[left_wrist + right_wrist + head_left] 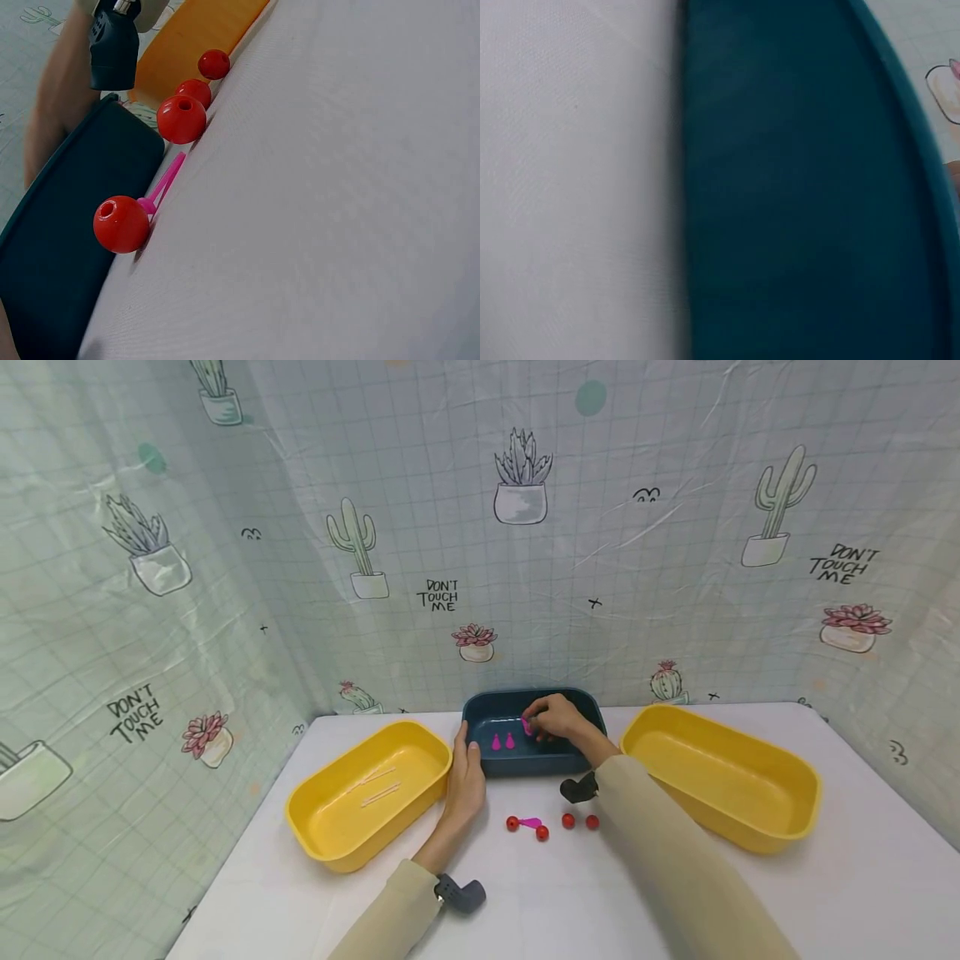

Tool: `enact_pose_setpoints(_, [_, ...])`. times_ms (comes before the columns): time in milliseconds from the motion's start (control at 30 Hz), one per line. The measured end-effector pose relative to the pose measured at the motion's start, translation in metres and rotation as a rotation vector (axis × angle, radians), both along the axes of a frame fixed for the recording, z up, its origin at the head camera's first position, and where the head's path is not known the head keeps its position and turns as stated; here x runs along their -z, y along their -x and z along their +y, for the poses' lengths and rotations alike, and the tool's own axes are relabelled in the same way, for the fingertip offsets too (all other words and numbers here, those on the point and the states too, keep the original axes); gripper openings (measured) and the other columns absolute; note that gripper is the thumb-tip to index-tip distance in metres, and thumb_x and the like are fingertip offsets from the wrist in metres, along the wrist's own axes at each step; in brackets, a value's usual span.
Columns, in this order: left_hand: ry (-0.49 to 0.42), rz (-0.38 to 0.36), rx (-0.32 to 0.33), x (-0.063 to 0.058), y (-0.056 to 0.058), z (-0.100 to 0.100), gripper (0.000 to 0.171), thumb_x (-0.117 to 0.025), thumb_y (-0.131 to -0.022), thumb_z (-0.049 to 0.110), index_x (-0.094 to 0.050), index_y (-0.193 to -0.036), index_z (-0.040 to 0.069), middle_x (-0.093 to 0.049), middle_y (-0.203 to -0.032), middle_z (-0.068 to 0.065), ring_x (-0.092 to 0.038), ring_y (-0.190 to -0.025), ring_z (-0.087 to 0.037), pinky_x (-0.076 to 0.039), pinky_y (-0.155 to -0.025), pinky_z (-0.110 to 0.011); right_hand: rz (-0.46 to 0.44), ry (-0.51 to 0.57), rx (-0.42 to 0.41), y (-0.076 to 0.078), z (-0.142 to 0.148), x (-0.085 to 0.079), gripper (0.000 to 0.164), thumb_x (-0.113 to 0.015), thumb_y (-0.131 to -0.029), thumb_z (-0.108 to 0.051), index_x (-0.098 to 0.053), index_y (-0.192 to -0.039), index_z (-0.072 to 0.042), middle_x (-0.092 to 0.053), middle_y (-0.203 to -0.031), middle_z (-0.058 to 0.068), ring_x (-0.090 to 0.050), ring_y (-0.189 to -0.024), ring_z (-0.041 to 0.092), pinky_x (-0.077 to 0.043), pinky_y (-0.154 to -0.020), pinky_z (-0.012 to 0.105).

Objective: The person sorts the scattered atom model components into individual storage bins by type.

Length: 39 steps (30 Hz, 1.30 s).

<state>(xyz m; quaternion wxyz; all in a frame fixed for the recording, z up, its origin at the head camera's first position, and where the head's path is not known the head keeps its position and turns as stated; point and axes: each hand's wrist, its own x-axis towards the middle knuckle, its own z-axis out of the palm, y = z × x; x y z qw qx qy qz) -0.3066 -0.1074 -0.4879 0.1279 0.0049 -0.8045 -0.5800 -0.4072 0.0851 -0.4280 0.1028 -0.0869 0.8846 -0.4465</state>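
Observation:
My left hand point(467, 777) rests against the left end of a dark blue tub point(540, 766), fingers extended along its wall and thumb at the front corner. Inside the tub, my right hand point(558, 717) pinches a small pink teardrop-shaped piece point(527, 726) between thumb and fingertips. Two similar pink pieces point(502, 742) lie side by side on the tub floor. On the table in front are several red beads with holes point(181, 119) and another pink piece point(162, 184) beside one of them. The right wrist view shows only the tub's outer wall point(802, 180) and white tablecloth.
A yellow tub point(337, 853) at the left holds several thin pale sticks point(380, 794). Another yellow tub point(780, 841) stands at the right, partly behind my right sleeve. A cactus-printed curtain point(600, 568) hangs behind the white table point(540, 910).

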Motion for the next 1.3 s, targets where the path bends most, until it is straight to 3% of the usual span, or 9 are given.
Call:
enact_pose_setpoints(267, [0.008,0.004,0.003,0.0019,0.0021,0.0003,0.057,-0.03,-0.113,0.042,-0.021,-0.166,0.023,-0.022,-0.173,-0.001,-0.023,-0.16,-0.026,-0.021,-0.13,-0.053,-0.023,-0.004,-0.011,0.0015,-0.0009,0.0067,0.029,-0.067,-0.093,-0.004,-0.074,-0.12,-0.001,-0.074,-0.104,0.016,-0.066,-0.062,0.011,-0.055,-0.06,0.025])
enact_pose_setpoints(500, [0.01,0.008,0.004,0.0023,0.0039,0.0003,0.057,-0.03,-0.113,0.042,-0.021,-0.166,0.023,-0.022,-0.173,0.0,-0.023,-0.16,-0.026,-0.02,-0.13,-0.053,-0.049,-0.024,-0.028,0.0028,-0.0008,0.0072,0.026,-0.07,-0.093,-0.005,-0.075,-0.118,-0.001,-0.075,-0.101,0.016,-0.067,-0.061,0.011,-0.056,-0.06,0.025])
enact_pose_setpoints(1067, [0.002,0.01,-0.007,0.0033,0.0032,0.0001,0.054,-0.032,-0.114,0.032,-0.022,-0.166,0.022,-0.024,-0.173,0.0,-0.024,-0.16,-0.025,-0.02,-0.131,-0.051,-0.06,0.019,-0.042,0.0018,-0.0009,0.0095,0.017,-0.071,-0.094,-0.004,-0.076,-0.109,0.002,-0.066,-0.129,0.022,-0.069,-0.065,0.01,-0.055,-0.06,0.025])
enact_pose_setpoints(1300, [0.005,0.01,-0.005,0.0033,0.0024,0.0002,0.056,-0.029,-0.113,0.041,-0.022,-0.166,0.022,-0.024,-0.173,-0.002,-0.024,-0.16,-0.026,-0.021,-0.13,-0.053,-0.063,-0.009,-0.05,0.0043,-0.001,0.0107,0.015,-0.072,-0.093,-0.005,-0.077,-0.106,0.0,-0.071,-0.116,0.018,-0.068,-0.064,0.009,-0.056,-0.061,0.024])
